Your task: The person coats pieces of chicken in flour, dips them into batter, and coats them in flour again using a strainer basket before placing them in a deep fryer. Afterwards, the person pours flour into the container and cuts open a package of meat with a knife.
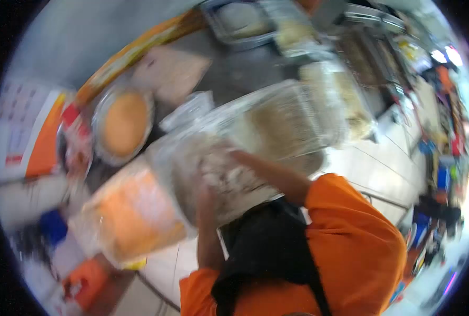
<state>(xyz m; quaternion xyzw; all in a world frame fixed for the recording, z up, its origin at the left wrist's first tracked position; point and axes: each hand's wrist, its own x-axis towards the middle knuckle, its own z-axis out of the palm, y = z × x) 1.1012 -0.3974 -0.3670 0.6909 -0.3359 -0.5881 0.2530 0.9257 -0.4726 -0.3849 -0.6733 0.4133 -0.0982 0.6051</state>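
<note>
Both my hands are over a plastic-lined tray (189, 171) holding pale, lumpy pieces (239, 184) that I cannot name for sure. My left hand (207, 196) reaches in at the near left side of the pieces, touching or just above them. From the right, my right hand (240, 159) comes in at their far side. Motion blur smears the fingers of both hands, so their grip does not show. To the left of this tray sits a plastic-lined container of orange powder (134, 210). A tray of brownish-beige contents (282, 126) adjoins it on the right.
A round bowl of orange powder (124, 126) stands at the back left beside a red-and-white packet (76, 137). A pinkish flat sheet (174, 71) lies behind. Wrapped bags (345, 100) stand to the right, and a metal tray (239, 23) is at the back.
</note>
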